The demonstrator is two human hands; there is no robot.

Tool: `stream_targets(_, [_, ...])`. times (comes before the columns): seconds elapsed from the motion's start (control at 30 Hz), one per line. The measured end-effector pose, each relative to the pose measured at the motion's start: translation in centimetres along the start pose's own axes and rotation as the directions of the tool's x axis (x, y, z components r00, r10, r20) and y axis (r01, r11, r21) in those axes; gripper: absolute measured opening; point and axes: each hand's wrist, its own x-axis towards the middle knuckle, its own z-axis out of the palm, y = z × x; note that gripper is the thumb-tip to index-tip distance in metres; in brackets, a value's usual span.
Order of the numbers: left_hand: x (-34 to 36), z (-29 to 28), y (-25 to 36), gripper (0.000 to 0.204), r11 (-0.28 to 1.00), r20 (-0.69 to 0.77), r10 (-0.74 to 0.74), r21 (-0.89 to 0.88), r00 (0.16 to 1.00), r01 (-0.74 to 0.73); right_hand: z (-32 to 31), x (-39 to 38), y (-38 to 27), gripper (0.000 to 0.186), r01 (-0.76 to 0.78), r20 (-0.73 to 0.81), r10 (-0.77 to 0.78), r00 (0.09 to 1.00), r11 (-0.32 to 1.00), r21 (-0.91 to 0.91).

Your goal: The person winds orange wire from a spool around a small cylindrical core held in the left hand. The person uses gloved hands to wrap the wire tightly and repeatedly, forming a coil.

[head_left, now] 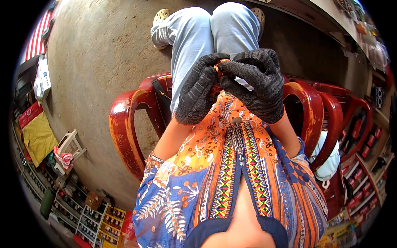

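Both my hands wear dark grey knitted gloves and meet above my lap. My left hand (pixel 197 91) is closed around a small bundle of copper-coloured wire (pixel 216 87), its fingers curled toward the top of it. From the other side my right hand (pixel 258 84) pinches the upper end of the same bundle between thumb and fingers. Orange, shiny strands show in the gap between the gloves. Most of the bundle is hidden by my fingers, so its full shape cannot be made out.
I sit in a red plastic armchair (pixel 126 120), with more red chairs (pixel 335 111) at my right. A pale bag (pixel 326 159) rests on one. A small cream stool (pixel 70 149) stands on the floor at left. Stocked shelves (pixel 91 221) line the lower left, and a counter (pixel 326 18) the upper right.
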Motion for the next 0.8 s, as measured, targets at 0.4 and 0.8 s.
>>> stream_targets(0.4, [0.1, 0.1, -0.7, 0.046, 0.949, 0.14, -0.114, -0.279, 0.984, 0.149, -0.1, 0.0, 0.3, 0.023, 0.013, -0.013, -0.013, 1.0, 1.0, 0.006])
stream_targets(0.8, [0.6, -0.4, -2.8, 0.042, 0.99, -0.135, -0.136, 0.017, 0.981, 0.14, -0.8, -1.3, -2.4, 0.009, -0.372, 0.241, 0.508, 0.827, 0.173, 0.912])
